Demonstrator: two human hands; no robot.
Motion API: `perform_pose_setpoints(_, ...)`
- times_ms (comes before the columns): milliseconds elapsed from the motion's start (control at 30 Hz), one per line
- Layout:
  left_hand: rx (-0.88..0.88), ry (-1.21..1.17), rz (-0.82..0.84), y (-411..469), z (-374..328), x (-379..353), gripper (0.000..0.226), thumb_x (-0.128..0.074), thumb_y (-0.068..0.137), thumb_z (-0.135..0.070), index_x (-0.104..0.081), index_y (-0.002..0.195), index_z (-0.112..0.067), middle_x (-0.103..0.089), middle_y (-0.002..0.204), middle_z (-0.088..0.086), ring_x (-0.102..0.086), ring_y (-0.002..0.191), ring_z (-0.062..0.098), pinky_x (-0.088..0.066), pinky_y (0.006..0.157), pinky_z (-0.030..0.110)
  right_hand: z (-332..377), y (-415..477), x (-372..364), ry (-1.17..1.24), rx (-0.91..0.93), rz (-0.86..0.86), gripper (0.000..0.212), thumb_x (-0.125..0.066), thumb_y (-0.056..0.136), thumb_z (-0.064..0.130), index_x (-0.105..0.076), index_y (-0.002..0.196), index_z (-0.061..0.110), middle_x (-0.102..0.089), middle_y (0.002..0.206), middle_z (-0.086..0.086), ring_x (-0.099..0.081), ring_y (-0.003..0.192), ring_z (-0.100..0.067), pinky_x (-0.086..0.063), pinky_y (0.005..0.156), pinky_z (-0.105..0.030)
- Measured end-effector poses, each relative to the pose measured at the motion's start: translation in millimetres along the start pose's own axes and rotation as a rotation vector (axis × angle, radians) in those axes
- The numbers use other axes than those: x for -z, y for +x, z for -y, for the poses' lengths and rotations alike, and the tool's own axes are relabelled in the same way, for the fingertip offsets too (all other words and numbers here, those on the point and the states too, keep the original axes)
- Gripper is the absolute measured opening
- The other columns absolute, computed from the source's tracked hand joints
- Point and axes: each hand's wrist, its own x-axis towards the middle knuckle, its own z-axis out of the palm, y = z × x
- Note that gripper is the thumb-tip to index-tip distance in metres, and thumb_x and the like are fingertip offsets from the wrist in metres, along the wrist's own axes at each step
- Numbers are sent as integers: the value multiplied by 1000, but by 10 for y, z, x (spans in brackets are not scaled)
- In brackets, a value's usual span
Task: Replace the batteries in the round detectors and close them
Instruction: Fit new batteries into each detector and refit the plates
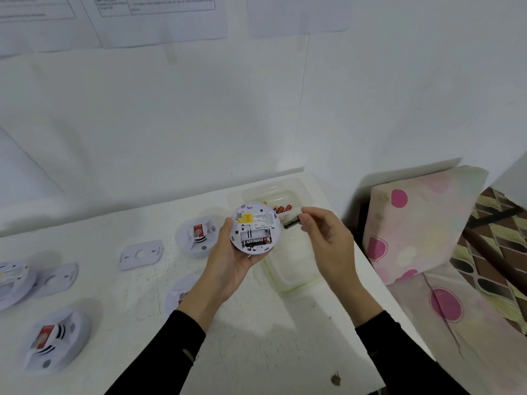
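My left hand (228, 260) holds a round detector (254, 227) up over the table (256, 337), back side facing me. One battery (258, 242) sits in its open slot, and the slot beside it looks empty. My right hand (328, 238) pinches a second battery (291, 221) just beside the detector. I think the next move is to push it in the right way round. Behind is a clear box (299, 195) with more batteries.

Left hand (232, 260) palm-up, cupped, right hand (328, 238) raised, fingertips pinched together
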Motion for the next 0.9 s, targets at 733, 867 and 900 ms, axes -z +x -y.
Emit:
perform_pose_setpoints(733,70,14,98,-79,0,-113,57,-24,106,-46,-46,143,-9,-60,137,16,-57,128,30,-44,108,48,-237,-72,-225,-230,253,146,21,-69,87,30,-72,107,25,-55,122,9,-48,123,-9,-41,103,-31)
perform_pose_setpoints(867,71,-26,172,-97,-47,-62,51,-38,103,-36,-44,144,-7,-55,142,19,-52,132,37,-42,108,53,-168,42,-108,197,-271,249,29,-63,93,17,-64,122,18,-66,124,3,-61,116,-13,-48,103,-40)
perform_pose_setpoints(900,70,-22,195,-99,-44,-43,49,-41,103,-32,-42,145,-6,-53,144,19,-49,134,38,-40,109,55,-160,61,-93,261,-342,266,29,-62,93,14,-64,122,15,-67,123,1,-63,115,-16,-50,101,-41)
